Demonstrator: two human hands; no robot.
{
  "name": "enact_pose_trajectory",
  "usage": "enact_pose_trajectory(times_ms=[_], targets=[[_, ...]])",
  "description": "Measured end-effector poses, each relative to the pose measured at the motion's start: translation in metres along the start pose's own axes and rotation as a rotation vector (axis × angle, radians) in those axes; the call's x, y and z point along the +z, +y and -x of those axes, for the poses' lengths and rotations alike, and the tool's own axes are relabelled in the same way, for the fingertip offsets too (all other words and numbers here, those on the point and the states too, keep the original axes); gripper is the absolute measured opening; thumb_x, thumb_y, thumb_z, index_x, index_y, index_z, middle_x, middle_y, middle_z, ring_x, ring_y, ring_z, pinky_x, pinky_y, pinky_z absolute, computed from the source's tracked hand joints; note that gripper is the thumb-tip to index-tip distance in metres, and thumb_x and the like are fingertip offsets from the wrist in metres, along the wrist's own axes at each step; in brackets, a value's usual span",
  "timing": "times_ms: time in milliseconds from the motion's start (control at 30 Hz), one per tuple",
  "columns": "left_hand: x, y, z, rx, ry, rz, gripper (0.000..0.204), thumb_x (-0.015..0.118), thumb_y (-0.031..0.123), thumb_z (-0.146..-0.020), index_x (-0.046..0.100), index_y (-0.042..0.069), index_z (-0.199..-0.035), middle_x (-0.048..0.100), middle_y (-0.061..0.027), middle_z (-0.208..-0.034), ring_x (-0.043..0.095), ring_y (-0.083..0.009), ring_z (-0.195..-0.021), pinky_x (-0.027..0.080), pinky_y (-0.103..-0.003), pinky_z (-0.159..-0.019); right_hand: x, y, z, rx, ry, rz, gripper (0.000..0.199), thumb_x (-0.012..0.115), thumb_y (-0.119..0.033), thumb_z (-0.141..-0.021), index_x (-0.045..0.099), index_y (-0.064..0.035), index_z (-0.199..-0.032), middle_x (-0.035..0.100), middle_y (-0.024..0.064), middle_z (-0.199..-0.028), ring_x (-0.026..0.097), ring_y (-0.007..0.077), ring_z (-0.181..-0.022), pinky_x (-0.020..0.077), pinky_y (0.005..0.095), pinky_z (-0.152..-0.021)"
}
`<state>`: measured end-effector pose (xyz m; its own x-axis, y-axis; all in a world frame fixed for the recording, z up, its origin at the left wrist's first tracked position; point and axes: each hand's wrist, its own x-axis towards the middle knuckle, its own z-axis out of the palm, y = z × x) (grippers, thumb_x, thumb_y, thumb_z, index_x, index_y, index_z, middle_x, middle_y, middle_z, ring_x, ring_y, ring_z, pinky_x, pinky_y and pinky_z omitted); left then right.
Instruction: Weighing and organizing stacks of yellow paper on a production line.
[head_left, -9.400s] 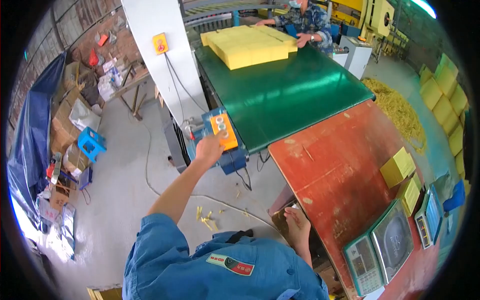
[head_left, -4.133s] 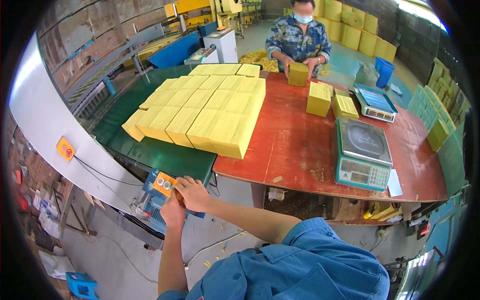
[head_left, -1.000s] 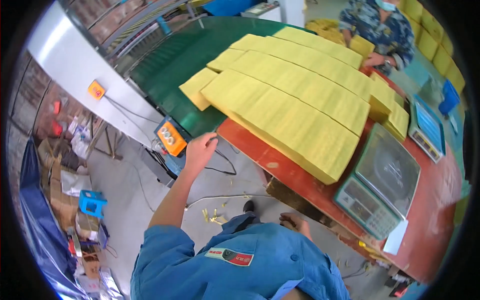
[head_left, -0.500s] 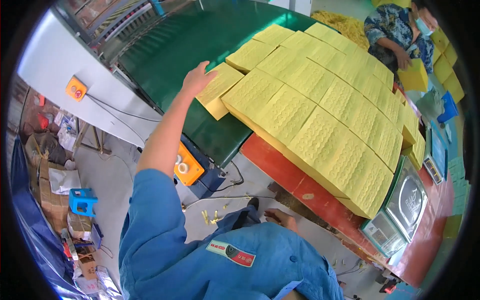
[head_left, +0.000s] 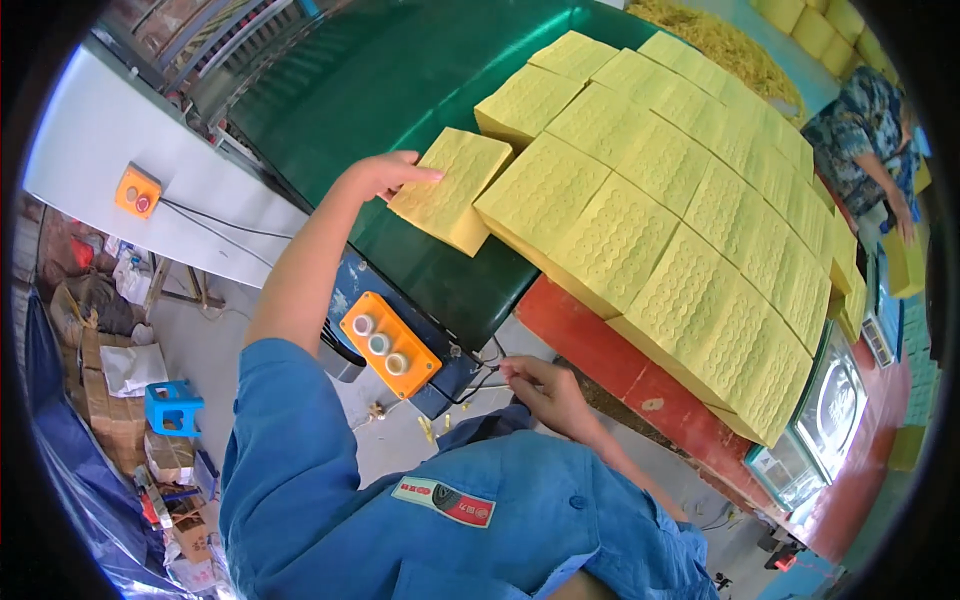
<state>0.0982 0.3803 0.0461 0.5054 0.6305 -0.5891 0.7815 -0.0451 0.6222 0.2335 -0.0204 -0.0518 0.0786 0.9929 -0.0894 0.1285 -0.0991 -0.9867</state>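
Fingers of the left hand (head_left: pixel 385 172) lie flat and spread on the near-left yellow block (head_left: pixel 450 188), set apart from the block rows on the green conveyor (head_left: pixel 400 70). Right hand (head_left: pixel 540 390) pinches a thin cable (head_left: pixel 470 365) beside the orange control box (head_left: pixel 388 343), below the red bench (head_left: pixel 640 385).

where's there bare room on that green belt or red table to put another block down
Bare green conveyor belt lies up-left of the yellow foam blocks, beyond the left hand, which touches the loose yellow block. A narrow strip of red table is free along its near edge, by the right hand. The middle is packed with blocks.
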Motion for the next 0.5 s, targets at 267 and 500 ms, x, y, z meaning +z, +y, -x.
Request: enact_pose_trajectory(times_ms=[267, 500], targets=[[0.013, 0.033, -0.054, 0.503, 0.219, -0.105, 0.056, 0.06, 0.049, -0.089, 0.058, 0.011, -0.13, 0.064, -0.0092, -0.124, 0.06, -0.0219, -0.111, 0.045, -0.036, -0.094, 0.014, 0.014, -0.047, -0.086, 0.103, -0.081, 0.038, 0.059, -0.003, -0.09, 0.054, 0.0026, -0.127, 0.068, 0.0138, -0.102, 0.066, 0.015, -0.085, 0.0523, 0.029, -0.073], [0.031, 0.026, -0.051, 0.368, 0.407, -0.345, 0.053, 0.046, 0.051, -0.094, 0.068, 0.006, -0.114, 0.067, -0.0159, -0.115, 0.061, -0.0307, -0.111, 0.047, -0.038, -0.093, 0.006, 0.007, -0.099, -0.042, 0.168, 0.099, 0.054, 0.064, -0.004, -0.086, 0.045, 0.0015, -0.137, 0.064, 0.017, -0.114, 0.066, 0.0134, -0.08, 0.0517, 0.0274, -0.071]])
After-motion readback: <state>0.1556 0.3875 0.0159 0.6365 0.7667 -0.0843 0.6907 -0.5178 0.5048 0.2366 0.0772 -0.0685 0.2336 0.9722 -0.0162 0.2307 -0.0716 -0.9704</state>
